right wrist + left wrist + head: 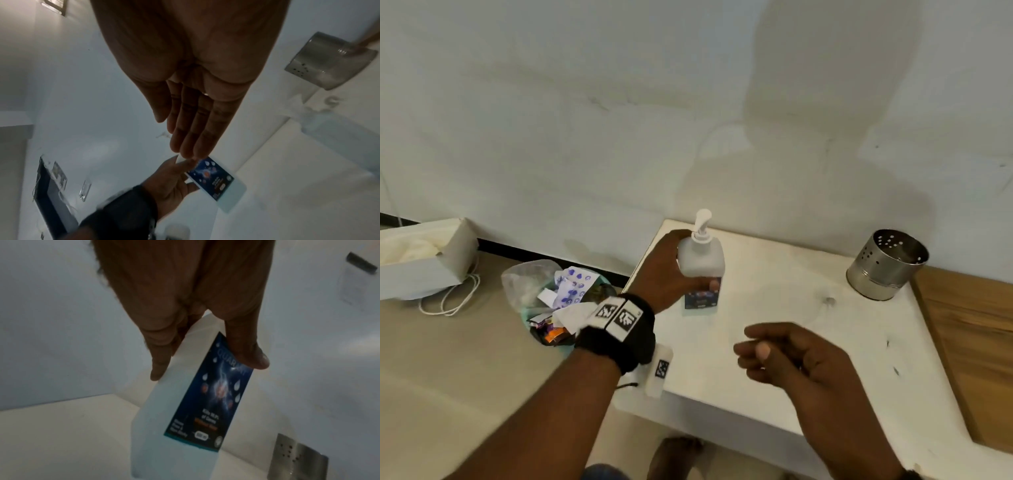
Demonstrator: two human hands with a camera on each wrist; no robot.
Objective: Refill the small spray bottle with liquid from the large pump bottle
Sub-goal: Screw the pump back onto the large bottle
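The large pump bottle (701, 263) is translucent white with a blue label and a white pump head; it stands near the back left corner of the white table (808, 342). My left hand (667, 270) grips its body, thumb on the label (218, 386) and fingers round the far side. In the right wrist view the pump bottle (213, 178) lies beyond my fingertips. My right hand (784, 353) hovers over the table's middle, nearer to me, with relaxed fingers and nothing in it. No small spray bottle shows in any view.
A perforated steel cup (887, 263) stands at the table's back right beside a wooden board (969, 342). On the floor to the left lie a bin of wrappers (558, 301), a white box (424, 263) and a white cable (452, 301).
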